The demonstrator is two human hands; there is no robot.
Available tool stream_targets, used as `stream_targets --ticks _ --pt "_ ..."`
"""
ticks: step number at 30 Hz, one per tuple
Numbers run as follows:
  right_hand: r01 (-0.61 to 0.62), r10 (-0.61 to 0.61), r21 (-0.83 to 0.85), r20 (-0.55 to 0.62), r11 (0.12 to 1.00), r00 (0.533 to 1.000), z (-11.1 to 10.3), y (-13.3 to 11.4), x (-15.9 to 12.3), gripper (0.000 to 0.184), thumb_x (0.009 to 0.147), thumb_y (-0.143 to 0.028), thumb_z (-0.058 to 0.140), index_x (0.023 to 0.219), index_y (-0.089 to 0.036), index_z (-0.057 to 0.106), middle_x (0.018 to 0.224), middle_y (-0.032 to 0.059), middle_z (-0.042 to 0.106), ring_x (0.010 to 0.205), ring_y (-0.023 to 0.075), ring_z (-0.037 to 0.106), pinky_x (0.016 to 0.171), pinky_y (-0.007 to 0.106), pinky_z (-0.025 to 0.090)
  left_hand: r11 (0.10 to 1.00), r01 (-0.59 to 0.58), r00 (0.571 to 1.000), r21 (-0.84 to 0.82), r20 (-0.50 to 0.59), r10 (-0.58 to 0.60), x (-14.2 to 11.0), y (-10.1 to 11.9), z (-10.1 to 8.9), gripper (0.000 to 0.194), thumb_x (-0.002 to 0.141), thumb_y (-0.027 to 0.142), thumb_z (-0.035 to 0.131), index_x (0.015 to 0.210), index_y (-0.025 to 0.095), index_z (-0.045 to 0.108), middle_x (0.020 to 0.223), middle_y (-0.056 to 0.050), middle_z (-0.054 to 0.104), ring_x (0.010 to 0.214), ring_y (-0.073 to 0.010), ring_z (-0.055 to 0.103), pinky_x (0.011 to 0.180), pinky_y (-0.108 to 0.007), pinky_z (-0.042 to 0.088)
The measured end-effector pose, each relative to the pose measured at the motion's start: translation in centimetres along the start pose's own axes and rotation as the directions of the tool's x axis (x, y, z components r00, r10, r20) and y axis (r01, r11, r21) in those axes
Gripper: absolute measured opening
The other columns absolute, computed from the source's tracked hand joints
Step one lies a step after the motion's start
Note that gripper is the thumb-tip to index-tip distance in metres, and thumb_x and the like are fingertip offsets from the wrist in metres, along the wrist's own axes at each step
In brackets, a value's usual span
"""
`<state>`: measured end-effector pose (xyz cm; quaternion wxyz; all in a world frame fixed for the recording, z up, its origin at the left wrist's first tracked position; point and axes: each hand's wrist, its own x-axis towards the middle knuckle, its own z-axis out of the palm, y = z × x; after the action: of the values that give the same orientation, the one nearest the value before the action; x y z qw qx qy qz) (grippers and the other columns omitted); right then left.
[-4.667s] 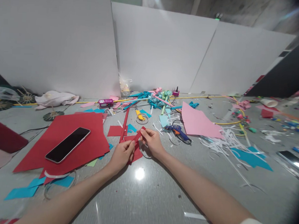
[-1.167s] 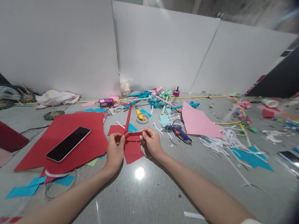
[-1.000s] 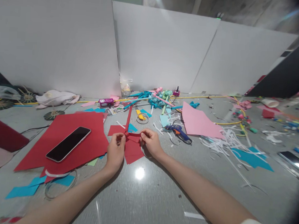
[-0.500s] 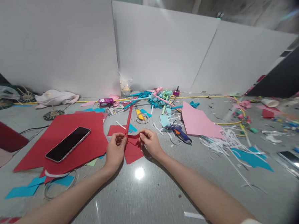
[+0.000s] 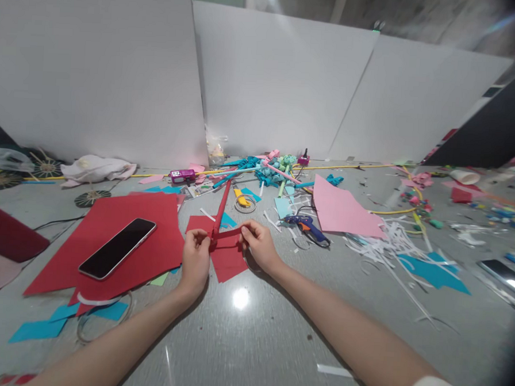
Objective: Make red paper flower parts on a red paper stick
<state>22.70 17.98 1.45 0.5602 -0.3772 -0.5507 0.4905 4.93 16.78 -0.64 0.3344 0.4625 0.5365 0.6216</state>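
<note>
My left hand (image 5: 196,258) pinches the left end of a narrow red paper strip (image 5: 228,233), where it meets a long red rolled paper stick (image 5: 221,207) that points away from me. My right hand (image 5: 259,244) pinches the strip's right end, so the strip stretches level between both hands. Under them a small red paper piece (image 5: 228,259) lies flat on the grey table (image 5: 249,342).
A black phone (image 5: 117,248) rests on a large red sheet (image 5: 151,251) to the left. Behind the hands lie a tape roll (image 5: 245,203), a blue glue gun (image 5: 307,226), a pink sheet (image 5: 343,212), paper flowers (image 5: 276,170) and many scraps. White boards (image 5: 280,85) wall the back.
The strip, once held slanted near my body, now lies level against the stick's near end. In the last second it sagged, then pulled straight as my left hand shifted slightly left.
</note>
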Motion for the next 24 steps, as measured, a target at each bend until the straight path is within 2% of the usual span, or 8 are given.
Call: stream_targets --ticks 8,24 --pt "-0.016 0.015 -0.021 -0.019 1.0 1.0 -0.03 0.18 0.11 0.026 0.092 -0.045 0.062 0.09 -0.019 0.062 0.065 -0.0035 0.059 0.05 0.0102 0.052 0.048 0.022 0.043 0.999 0.051 0.999 0.004 -0.004 -0.051 -0.03 0.2 -0.02 0.012 0.089 0.028 0.06 0.097 0.021 0.055 0.092 0.0 0.059 0.084 -0.0163 0.06 0.079 -0.03 0.047" --pt "-0.013 0.013 -0.013 -0.045 1.0 0.999 0.08 0.38 0.26 0.023 0.094 -0.042 0.06 0.089 -0.019 0.061 0.063 -0.0049 0.057 0.049 0.0099 0.05 0.048 0.021 0.041 0.999 0.038 0.999 0.0 0.003 -0.038 -0.01 -0.07 -0.03 0.012 0.09 0.03 0.059 0.098 0.022 0.056 0.092 0.0 0.059 0.084 -0.0162 0.058 0.077 -0.028 0.046"
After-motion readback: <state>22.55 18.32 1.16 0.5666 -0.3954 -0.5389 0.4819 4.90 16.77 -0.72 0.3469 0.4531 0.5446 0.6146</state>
